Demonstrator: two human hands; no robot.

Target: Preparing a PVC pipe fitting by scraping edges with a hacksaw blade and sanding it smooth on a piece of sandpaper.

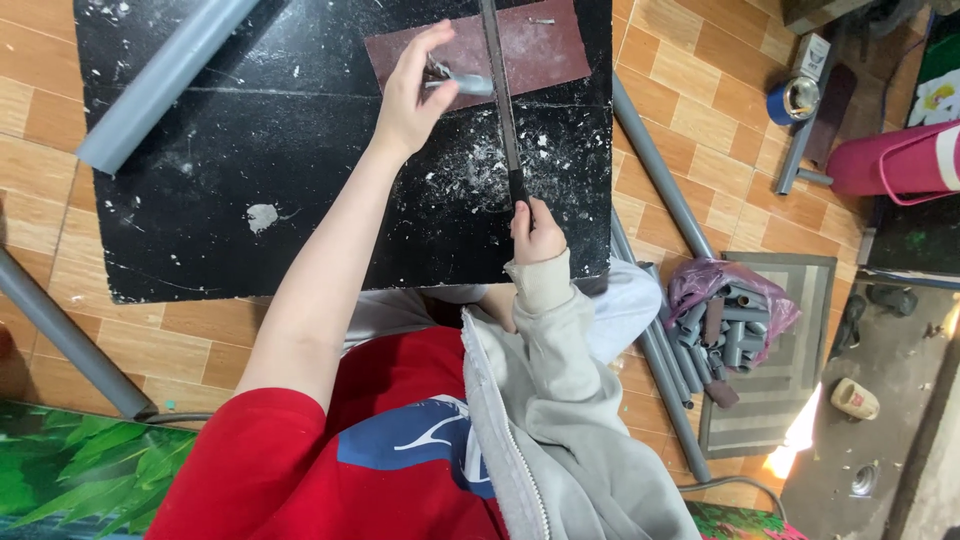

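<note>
At far left we see a long grey plastic pipe (165,80) lying slantwise across the corner of the black, dust-speckled slab (250,180) that rests on the brown tiled floor (700,90). A second grey pipe (60,335) lies on the floor below the slab.

Our left hand (410,90) reaches over the slab with its fingers (430,45) closed narrowly on a short grey pipe piece (465,85). This piece sits on a sheet of reddish-brown sandpaper (540,45) laid flat at the slab's far edge, with white filings scattered just below it.

Our right hand (538,232), in a pale grey sleeve, has its fingers wrapped tight around the black handle of a long dark metal file (500,100). The file runs away from us, and its blade crosses just beside the right end of the pipe piece; we cannot tell whether they touch.

Further right, more long grey pipes (655,175) lie on the floor. A pink plastic bag of short grey pipe offcuts (725,320) rests on a grey mat (800,300).
</note>
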